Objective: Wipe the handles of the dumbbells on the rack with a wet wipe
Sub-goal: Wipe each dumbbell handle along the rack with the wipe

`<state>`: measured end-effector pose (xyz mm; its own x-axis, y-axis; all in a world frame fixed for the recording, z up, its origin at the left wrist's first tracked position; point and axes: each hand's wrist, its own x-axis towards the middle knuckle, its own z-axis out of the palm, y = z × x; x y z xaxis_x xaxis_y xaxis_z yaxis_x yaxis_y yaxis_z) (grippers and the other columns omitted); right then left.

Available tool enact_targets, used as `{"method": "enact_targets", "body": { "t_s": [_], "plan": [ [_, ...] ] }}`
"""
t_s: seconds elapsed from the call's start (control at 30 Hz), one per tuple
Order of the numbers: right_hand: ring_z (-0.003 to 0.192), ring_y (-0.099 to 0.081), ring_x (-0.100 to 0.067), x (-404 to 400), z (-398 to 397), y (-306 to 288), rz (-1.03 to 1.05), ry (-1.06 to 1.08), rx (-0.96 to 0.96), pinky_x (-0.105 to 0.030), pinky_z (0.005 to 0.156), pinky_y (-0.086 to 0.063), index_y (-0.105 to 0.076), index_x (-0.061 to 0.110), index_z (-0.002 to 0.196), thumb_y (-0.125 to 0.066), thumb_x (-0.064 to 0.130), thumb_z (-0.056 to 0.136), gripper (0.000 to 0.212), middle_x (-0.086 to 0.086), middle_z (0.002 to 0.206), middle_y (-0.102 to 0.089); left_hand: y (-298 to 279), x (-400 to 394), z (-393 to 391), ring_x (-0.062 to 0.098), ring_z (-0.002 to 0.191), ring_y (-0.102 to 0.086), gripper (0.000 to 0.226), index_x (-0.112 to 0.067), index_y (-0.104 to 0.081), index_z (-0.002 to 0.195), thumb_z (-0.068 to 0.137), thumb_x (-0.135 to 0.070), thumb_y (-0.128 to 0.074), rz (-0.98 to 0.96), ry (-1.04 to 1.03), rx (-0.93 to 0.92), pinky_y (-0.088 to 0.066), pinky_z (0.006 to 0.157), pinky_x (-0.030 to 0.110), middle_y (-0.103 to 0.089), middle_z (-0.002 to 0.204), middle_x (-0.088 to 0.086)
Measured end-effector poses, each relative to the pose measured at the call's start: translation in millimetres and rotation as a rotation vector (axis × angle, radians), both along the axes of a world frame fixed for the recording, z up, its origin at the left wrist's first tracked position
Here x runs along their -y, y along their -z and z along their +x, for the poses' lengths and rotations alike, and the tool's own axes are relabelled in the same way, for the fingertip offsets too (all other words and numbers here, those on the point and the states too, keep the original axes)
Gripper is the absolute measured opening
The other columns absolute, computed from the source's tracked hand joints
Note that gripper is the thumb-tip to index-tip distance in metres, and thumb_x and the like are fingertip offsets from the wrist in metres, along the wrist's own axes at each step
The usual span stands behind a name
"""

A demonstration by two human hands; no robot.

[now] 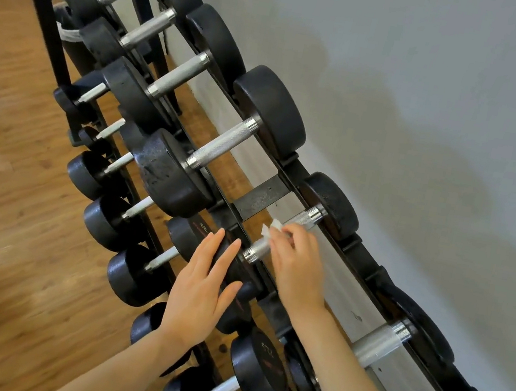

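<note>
The black rack [263,196] runs along the wall, dumbbells on both tiers. My left hand [199,291] lies flat, fingers straight, on a near dumbbell head [236,277]. My right hand [297,267] pinches the wet wipe [269,229] against that dumbbell's handle [304,218].

Left hand [199,291] flat; right hand [297,267] seemingly pinching.

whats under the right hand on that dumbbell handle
A white wet wipe, pinched by the right hand against the knurled metal handle. Bare handle shows on both sides; the stretch beneath the wipe and fingers is hidden.
</note>
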<state>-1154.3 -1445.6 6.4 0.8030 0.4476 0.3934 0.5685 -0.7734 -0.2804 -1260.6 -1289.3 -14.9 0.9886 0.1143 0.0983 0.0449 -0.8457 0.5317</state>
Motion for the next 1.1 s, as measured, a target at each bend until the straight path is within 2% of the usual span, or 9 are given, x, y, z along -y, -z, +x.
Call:
{"method": "enact_targets", "body": {
  "t_s": [0.13, 0.2, 0.27, 0.43, 0.63, 0.73, 0.87, 0.97, 1.1],
  "plan": [
    [0.086, -0.060, -0.019, 2.5, 3.6, -2.7, -0.130, -0.085, 0.041, -0.025, 0.061, -0.053, -0.067, 0.008, 0.108, -0.069, 0.018, 0.083, 0.027, -0.009, 0.107, -0.061, -1.8, -7.0, -0.8, 0.021, 0.149, -0.018, 0.063, -0.030, -0.020, 0.154, 0.096, -0.052, -0.034, 0.021, 0.046, -0.007, -0.025, 0.113, 0.038, -0.017, 0.163, 0.002],
    [0.087, -0.062, -0.019, 4.1, 11.6, -8.7, -0.113, -0.032, 0.026, -0.027, 0.064, -0.055, -0.067, 0.008, 0.108, -0.064, 0.022, 0.087, 0.026, -0.010, 0.108, -0.063, -1.5, -9.8, -1.1, 0.023, 0.148, -0.020, 0.063, -0.029, -0.022, 0.153, 0.096, -0.052, -0.035, 0.036, 0.062, -0.002, -0.027, 0.111, 0.038, -0.019, 0.162, 0.003],
    [0.087, -0.062, -0.019, 0.4, 11.3, -11.0, -0.111, -0.005, 0.052, -0.024, 0.065, -0.053, -0.068, 0.007, 0.107, -0.061, 0.022, 0.087, 0.025, -0.009, 0.107, -0.064, -1.7, -10.2, -1.2, 0.022, 0.148, -0.019, 0.063, -0.029, -0.021, 0.153, 0.096, -0.052, -0.034, 0.049, 0.064, -0.002, -0.026, 0.112, 0.037, -0.020, 0.162, 0.004],
    [0.080, -0.060, -0.016, -4.7, 4.5, -7.1, -0.203, -0.145, 0.109, -0.017, 0.059, -0.045, -0.069, 0.009, 0.107, -0.075, 0.019, 0.080, 0.029, -0.004, 0.103, -0.066, -2.7, -9.3, -1.9, 0.020, 0.148, -0.016, 0.063, -0.029, -0.022, 0.153, 0.095, -0.053, -0.032, 0.033, 0.049, -0.003, -0.025, 0.111, 0.036, -0.020, 0.162, 0.003],
    [0.090, -0.064, -0.019, -2.6, 3.5, -0.1, -0.138, -0.099, 0.122, -0.022, 0.065, -0.054, -0.069, 0.007, 0.111, -0.073, 0.017, 0.080, 0.033, -0.006, 0.109, -0.068, -0.7, -10.5, -2.6, 0.019, 0.149, -0.012, 0.064, -0.035, -0.013, 0.153, 0.096, -0.051, -0.037, 0.004, 0.061, 0.008, -0.024, 0.110, 0.035, -0.016, 0.163, 0.001],
    [0.090, -0.064, -0.019, -3.6, 0.5, 5.6, -0.148, -0.199, 0.093, -0.024, 0.066, -0.055, -0.068, 0.008, 0.112, -0.077, 0.014, 0.079, 0.036, -0.004, 0.111, -0.067, -1.6, -10.4, -3.0, 0.019, 0.149, -0.012, 0.064, -0.034, -0.018, 0.153, 0.096, -0.051, -0.039, -0.009, 0.055, 0.011, -0.025, 0.109, 0.034, -0.017, 0.163, 0.001],
    [0.092, -0.065, -0.018, -2.5, 4.4, 2.1, -0.089, -0.144, 0.047, -0.025, 0.067, -0.057, -0.069, 0.008, 0.112, -0.068, 0.019, 0.087, 0.027, -0.004, 0.111, -0.067, -1.8, -12.0, -2.5, 0.017, 0.149, -0.012, 0.062, -0.035, -0.019, 0.153, 0.097, -0.053, -0.036, -0.018, 0.064, 0.025, -0.025, 0.111, 0.033, -0.017, 0.163, 0.000],
    [0.096, -0.067, -0.020, -7.5, -2.5, 2.1, -0.115, -0.214, 0.008, -0.025, 0.072, -0.055, -0.068, 0.007, 0.114, -0.075, 0.014, 0.081, 0.034, -0.006, 0.114, -0.067, -1.9, -12.1, -2.9, 0.019, 0.149, -0.017, 0.062, -0.036, -0.020, 0.153, 0.096, -0.053, -0.039, -0.044, 0.061, 0.036, -0.027, 0.111, 0.033, -0.019, 0.162, -0.001],
    [0.086, -0.068, -0.017, -5.3, 3.7, -5.3, -0.160, -0.239, -0.003, -0.021, 0.061, -0.053, -0.069, 0.007, 0.111, -0.076, 0.013, 0.080, 0.033, -0.003, 0.112, -0.067, -3.5, -9.8, -5.6, 0.020, 0.146, -0.029, 0.059, -0.033, -0.032, 0.149, 0.094, -0.049, -0.048, -0.120, 0.017, 0.068, -0.033, 0.107, 0.032, -0.027, 0.160, 0.000]
  ]
}}
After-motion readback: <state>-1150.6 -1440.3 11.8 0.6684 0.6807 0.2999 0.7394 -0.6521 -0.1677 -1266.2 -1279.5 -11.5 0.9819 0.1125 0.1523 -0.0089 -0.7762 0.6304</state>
